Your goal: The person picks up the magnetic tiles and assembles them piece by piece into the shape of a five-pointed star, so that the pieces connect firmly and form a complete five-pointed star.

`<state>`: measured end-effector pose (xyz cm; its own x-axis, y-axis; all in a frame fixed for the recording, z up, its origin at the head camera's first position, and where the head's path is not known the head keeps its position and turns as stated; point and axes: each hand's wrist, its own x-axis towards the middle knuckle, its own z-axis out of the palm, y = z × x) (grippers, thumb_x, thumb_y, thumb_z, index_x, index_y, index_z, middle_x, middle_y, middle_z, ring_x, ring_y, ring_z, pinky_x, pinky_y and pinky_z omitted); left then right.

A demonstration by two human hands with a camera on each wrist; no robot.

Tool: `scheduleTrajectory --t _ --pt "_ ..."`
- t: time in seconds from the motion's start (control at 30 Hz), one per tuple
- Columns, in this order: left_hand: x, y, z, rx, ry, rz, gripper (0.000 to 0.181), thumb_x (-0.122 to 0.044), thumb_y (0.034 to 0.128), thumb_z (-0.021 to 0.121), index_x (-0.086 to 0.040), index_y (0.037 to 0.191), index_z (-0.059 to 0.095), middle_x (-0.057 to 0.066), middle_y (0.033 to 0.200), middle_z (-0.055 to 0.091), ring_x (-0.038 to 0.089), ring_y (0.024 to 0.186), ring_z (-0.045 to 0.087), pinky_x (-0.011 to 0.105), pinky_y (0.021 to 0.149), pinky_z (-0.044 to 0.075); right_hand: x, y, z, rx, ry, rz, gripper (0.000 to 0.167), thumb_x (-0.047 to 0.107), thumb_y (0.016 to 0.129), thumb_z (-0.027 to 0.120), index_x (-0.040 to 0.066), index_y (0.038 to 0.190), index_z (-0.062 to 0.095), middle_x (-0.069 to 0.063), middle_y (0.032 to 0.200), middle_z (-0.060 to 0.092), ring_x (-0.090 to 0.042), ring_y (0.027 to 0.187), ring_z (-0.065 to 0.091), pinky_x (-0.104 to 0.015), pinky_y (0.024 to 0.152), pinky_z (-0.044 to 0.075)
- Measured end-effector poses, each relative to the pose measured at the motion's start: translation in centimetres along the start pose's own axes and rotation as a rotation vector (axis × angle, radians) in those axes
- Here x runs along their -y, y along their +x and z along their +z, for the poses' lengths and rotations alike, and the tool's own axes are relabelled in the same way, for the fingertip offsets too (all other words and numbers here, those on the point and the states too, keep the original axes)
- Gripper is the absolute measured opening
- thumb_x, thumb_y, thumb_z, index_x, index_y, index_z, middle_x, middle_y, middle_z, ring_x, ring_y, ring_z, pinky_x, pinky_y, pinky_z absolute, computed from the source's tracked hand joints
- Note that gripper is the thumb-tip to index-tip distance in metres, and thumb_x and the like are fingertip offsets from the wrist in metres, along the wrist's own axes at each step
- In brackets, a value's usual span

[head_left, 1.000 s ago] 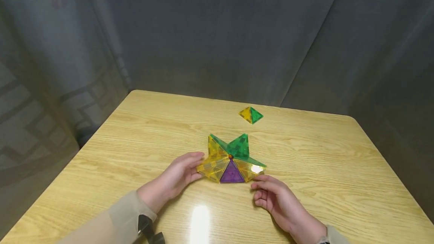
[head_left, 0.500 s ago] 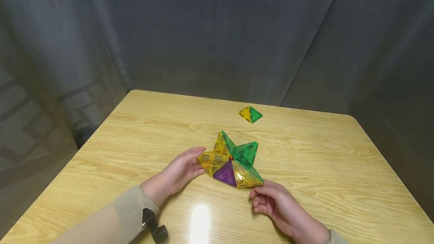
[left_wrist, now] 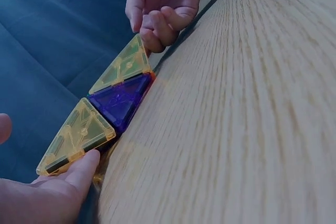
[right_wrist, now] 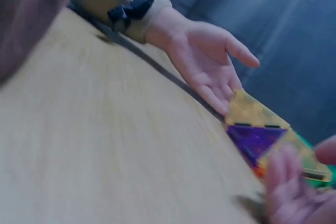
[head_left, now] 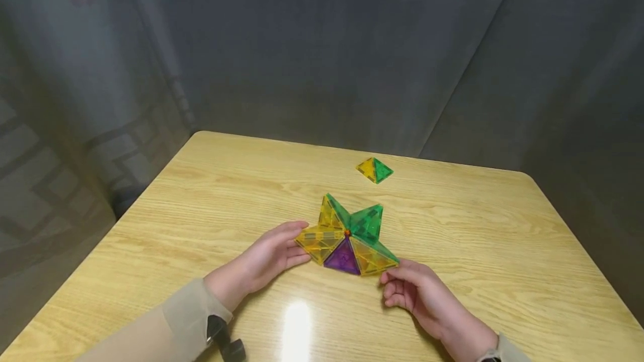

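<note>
A star-shaped build of translucent magnetic tiles (head_left: 344, 258) sits on the table in front of me, with yellow and green raised points around an orange centre. A purple triangle fills the gap facing me. My left hand (head_left: 274, 253) has its fingers extended against the left yellow point, its thumb apart from the tile in the left wrist view. At the right yellow point, the curled fingers and thumb of my right hand (head_left: 422, 298) hold the tip. The right wrist view shows this right hand (right_wrist: 299, 187) blurred, partly covering the yellow tile.
Farther back on the wooden table (head_left: 226, 183) lies a small yellow and green tile piece (head_left: 374, 170). Grey curtains (head_left: 322, 60) hang behind and beside the table. A black device (head_left: 223, 339) is strapped at the left wrist.
The tile star has turned clockwise as seen from above, then slightly back, between my hands. Both hands stay near its side points, and the small far piece keeps its place.
</note>
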<state>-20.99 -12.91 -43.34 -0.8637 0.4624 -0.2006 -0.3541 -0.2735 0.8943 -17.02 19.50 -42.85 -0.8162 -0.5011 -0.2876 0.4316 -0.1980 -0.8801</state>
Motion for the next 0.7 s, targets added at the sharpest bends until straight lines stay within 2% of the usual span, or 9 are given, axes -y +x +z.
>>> scheduleTrajectory --t 0.07,0.17,0.27,0.37,0.47,0.53,0.63,0.7 --pt "-0.6 -0.1 0.0 -0.040 0.088 -0.007 0.059 -0.025 0.1042 0.046 0.010 0.147 0.024 0.032 0.134 0.048 0.038 0.116 0.057 0.045 0.103 0.046 0.6 -0.2 -0.7 -0.011 -0.078 0.014 0.017 0.012 0.101 0.048 0.001 0.106 0.059 -0.003 0.088 0.066 -0.009 0.065 0.061 -0.023 0.061 0.056" --pt "-2.4 -0.2 -0.5 -0.160 0.249 -0.011 0.057 -0.028 0.1042 0.046 0.011 0.143 0.030 0.032 0.128 0.054 0.037 0.110 0.061 0.043 0.095 0.052 2.2 -0.4 -2.6 -0.084 -0.185 -0.006 0.021 0.014 0.100 0.048 0.001 0.113 0.058 -0.003 0.085 0.065 -0.008 0.061 0.058 -0.022 0.057 0.053" --pt "-5.7 0.1 -1.2 -0.270 0.345 0.011 0.055 -0.028 0.1045 0.045 0.010 0.143 0.033 0.031 0.130 0.054 0.038 0.114 0.060 0.043 0.096 0.052 4.6 -0.2 -5.1 -0.219 -0.207 -0.078 0.021 0.016 0.103 0.046 0.006 0.116 0.060 -0.005 0.092 0.065 -0.011 0.071 0.062 -0.025 0.065 0.056" --pt "-9.6 1.5 -1.2 -0.305 0.376 0.057 0.055 -0.027 0.1049 0.045 0.006 0.146 0.031 0.028 0.136 0.051 0.038 0.123 0.054 0.044 0.102 0.046 7.4 1.1 -7.3 -0.296 -0.204 -0.142 0.018 0.017 0.105 0.046 0.009 0.114 0.059 -0.003 0.099 0.066 -0.014 0.087 0.066 -0.028 0.079 0.057" --pt "-12.8 4.0 -0.3 -0.296 0.414 0.073 0.058 -0.030 0.1052 0.045 0.003 0.149 0.027 0.026 0.136 0.052 0.037 0.124 0.053 0.043 0.104 0.045 10.1 3.4 -8.6 -0.327 -0.234 -0.167 0.029 0.020 0.105 0.047 0.002 0.128 0.049 -0.002 0.108 0.066 -0.015 0.099 0.066 -0.031 0.092 0.053" --pt "-14.3 6.2 0.4 -0.284 0.446 0.058 0.060 -0.032 0.1048 0.047 0.002 0.150 0.026 0.026 0.135 0.053 0.036 0.122 0.055 0.042 0.103 0.046 11.5 5.2 -8.7 -0.332 -0.279 -0.166 0.047 0.022 0.105 0.047 -0.006 0.141 0.036 -0.015 0.122 0.063 -0.018 0.110 0.063 -0.033 0.099 0.049" --pt "-15.5 9.7 1.7 -0.252 0.492 0.003 0.061 -0.035 0.1046 0.047 0.000 0.151 0.028 0.027 0.136 0.053 0.036 0.121 0.056 0.040 0.101 0.048 12.7 8.1 -8.8 -0.329 -0.347 -0.155 0.065 0.026 0.105 0.044 -0.012 0.150 0.016 -0.031 0.145 0.041 -0.030 0.130 0.049 -0.038 0.110 0.039" --pt "-15.6 11.9 2.7 -0.224 0.508 -0.032 0.061 -0.036 0.1050 0.046 0.000 0.151 0.031 0.028 0.137 0.051 0.036 0.122 0.055 0.040 0.101 0.048 12.9 10.2 -9.2 -0.329 -0.335 -0.138 0.069 0.028 0.105 0.045 -0.010 0.153 0.012 -0.032 0.154 0.022 -0.035 0.140 0.034 -0.040 0.114 0.031"
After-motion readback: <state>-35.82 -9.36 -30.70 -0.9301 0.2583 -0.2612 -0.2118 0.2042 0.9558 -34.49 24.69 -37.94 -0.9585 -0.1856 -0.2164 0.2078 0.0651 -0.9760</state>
